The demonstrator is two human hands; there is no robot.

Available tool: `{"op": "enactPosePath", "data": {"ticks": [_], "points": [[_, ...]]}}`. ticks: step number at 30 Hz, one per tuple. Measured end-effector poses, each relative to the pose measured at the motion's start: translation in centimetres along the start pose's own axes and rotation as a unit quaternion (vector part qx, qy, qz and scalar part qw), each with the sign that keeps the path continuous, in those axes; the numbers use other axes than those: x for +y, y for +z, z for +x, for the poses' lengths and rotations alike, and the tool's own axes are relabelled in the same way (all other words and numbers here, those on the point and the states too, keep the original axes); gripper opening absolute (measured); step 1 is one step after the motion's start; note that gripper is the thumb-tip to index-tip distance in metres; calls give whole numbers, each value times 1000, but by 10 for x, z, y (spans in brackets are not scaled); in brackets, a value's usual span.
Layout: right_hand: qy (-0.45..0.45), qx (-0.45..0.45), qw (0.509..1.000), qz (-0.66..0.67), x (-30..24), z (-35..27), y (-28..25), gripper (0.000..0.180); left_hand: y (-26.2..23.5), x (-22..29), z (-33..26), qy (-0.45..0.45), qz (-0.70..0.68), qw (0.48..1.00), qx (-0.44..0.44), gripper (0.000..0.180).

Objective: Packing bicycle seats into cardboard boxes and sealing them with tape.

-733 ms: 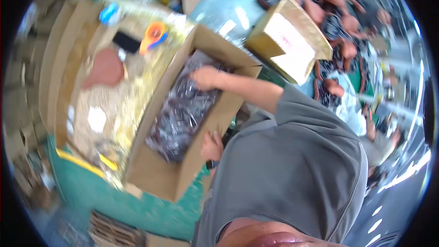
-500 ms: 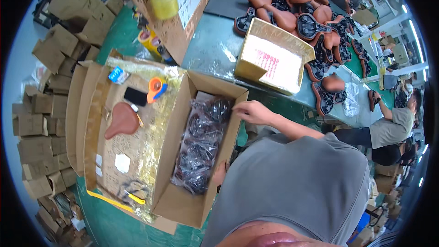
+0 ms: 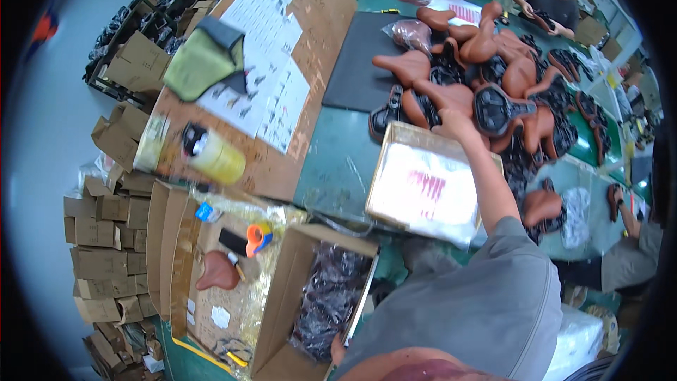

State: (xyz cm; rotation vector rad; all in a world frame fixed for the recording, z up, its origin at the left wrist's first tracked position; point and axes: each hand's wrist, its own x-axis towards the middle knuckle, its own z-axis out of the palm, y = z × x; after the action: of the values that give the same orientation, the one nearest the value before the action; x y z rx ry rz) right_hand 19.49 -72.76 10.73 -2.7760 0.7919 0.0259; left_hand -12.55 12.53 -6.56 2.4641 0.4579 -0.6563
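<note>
Head view: the right hand (image 3: 455, 127) has left the long tan cardboard box (image 3: 285, 303) for the far glossy green counter (image 3: 331, 187), shifting the work to the heaped brown-and-black saddles (image 3: 483, 46) (the left hand (image 3: 338, 349) stays at the box's right side). One smooth brown saddle (image 3: 450, 95) lies at the right fingertips, apparently touching; whether either hand's fingers pinch or spread, I cannot tell.
</note>
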Motion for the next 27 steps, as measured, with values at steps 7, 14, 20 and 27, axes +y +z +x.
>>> {"op": "enactPosePath", "data": {"ticks": [7, 14, 20, 27], "points": [[70, 235, 960, 132, 82, 336, -27, 56, 1, 318, -41, 166, 76, 947, 265, 64], [206, 19, 976, 66, 193, 557, 107, 140, 22, 610, 67, 324, 6, 934, 148, 50], [200, -75, 887, 410, 186, 590, 92, 45, 80, 778, 168, 193, -333, 922, -41, 39], [-218, -8, 879, 423, -47, 239, -76, 82, 112, 945, 214, 243, -588, 767, -82, 125]]}}
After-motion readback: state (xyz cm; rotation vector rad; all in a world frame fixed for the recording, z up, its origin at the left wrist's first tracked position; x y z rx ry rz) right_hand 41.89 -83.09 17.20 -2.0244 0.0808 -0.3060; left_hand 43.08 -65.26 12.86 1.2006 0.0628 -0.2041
